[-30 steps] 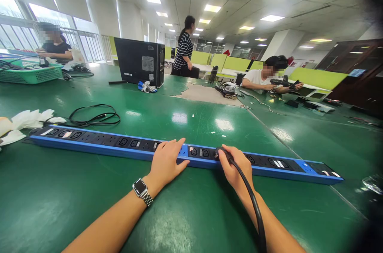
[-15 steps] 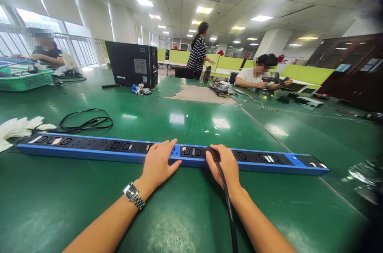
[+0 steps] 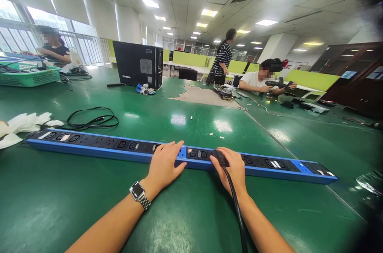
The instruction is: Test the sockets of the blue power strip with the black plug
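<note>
Power strip (image 3: 119, 148), the long blue one, lies flat across the green table (image 3: 191, 213), running from 9 o'clock to 3 o'clock right in front of me. My left hand (image 3: 164, 165) rests on it with fingers spread flat, pinning it down. My right hand (image 3: 231, 170) is closed around the black plug (image 3: 220, 158), with its cable (image 3: 237, 213) trailing back along my forearm. Compared with a second ago almost nothing's moved (just my head wobbling a bit), so I'd guess the plug is seated or very nearly. A coiled black cord (image 3: 92, 119) sits at 10 o'clock, white gloves (image 3: 20, 123) beside it.
</note>
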A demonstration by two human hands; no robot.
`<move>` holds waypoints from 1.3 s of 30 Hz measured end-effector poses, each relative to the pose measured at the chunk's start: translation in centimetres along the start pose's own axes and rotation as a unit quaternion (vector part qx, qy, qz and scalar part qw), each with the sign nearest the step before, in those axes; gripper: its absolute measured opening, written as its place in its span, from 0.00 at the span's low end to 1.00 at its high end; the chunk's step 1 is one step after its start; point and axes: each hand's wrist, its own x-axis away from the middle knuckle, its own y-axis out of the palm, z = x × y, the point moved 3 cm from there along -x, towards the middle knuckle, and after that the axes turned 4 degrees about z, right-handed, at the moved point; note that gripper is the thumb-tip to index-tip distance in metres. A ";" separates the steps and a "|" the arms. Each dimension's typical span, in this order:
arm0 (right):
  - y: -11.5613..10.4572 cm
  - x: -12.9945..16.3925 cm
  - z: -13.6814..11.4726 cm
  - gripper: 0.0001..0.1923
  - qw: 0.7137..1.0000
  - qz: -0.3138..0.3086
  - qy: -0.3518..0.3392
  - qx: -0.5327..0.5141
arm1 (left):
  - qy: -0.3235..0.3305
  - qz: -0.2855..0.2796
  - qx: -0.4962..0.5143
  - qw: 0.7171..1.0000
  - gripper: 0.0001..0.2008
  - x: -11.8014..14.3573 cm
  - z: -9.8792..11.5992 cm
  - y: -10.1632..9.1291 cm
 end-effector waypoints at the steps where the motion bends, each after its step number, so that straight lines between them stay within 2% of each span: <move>1: 0.0 0.0 0.0 0.20 1.000 0.008 0.000 -0.009 | 0.000 0.002 0.000 1.000 0.31 0.0 0.0 0.0; 6: -0.2 -0.1 -0.2 0.20 0.999 0.031 0.019 -0.034 | -0.003 0.010 0.006 1.000 0.30 0.1 0.0 0.1; 10: -1.0 -0.2 -0.1 0.20 0.979 0.087 0.133 -0.126 | -0.009 0.011 0.011 1.000 0.31 0.0 -0.1 0.1; 12: -1.1 0.0 -0.6 0.20 0.972 0.085 0.165 -0.142 | -0.003 0.013 0.021 1.000 0.31 0.0 0.3 -0.1; 14: -0.9 0.1 -1.8 0.19 0.983 0.048 0.123 -0.131 | 0.022 0.015 0.037 0.999 0.33 -0.1 1.0 -0.4; 16: -0.5 0.1 -3.5 0.17 0.991 0.005 0.041 -0.125 | 0.064 0.010 0.058 0.996 0.32 0.0 2.0 -0.7; 18: -0.2 0.1 -5.0 0.14 0.988 -0.041 -0.036 -0.143 | 0.104 0.002 0.082 0.991 0.29 0.1 2.6 -0.9; 20: 0.0 0.1 -5.9 0.14 0.979 -0.078 -0.084 -0.167 | 0.117 0.006 0.099 0.988 0.25 0.2 2.7 -1.2; 24: -0.2 0.1 -6.3 0.18 0.966 -0.109 -0.121 -0.201 | 0.097 0.046 0.080 0.991 0.19 0.0 1.8 -1.8; 30: 0.0 0.5 -6.1 0.15 0.960 -0.105 -0.116 -0.233 | 0.148 0.109 0.091 0.979 0.11 -0.1 2.6 -2.2; 33: 0.1 0.4 -5.7 0.12 0.964 -0.093 -0.082 -0.234 | 0.089 0.165 0.112 0.976 0.10 0.0 1.8 -2.0; 36: 0.1 0.3 -5.2 0.10 0.967 -0.087 -0.052 -0.232 | -0.015 0.208 0.100 0.973 0.12 0.2 -0.4 -1.6; 39: 0.0 0.3 -5.1 0.07 0.970 -0.082 -0.039 -0.227 | -0.066 0.189 0.081 0.976 0.13 0.2 -1.7 -1.2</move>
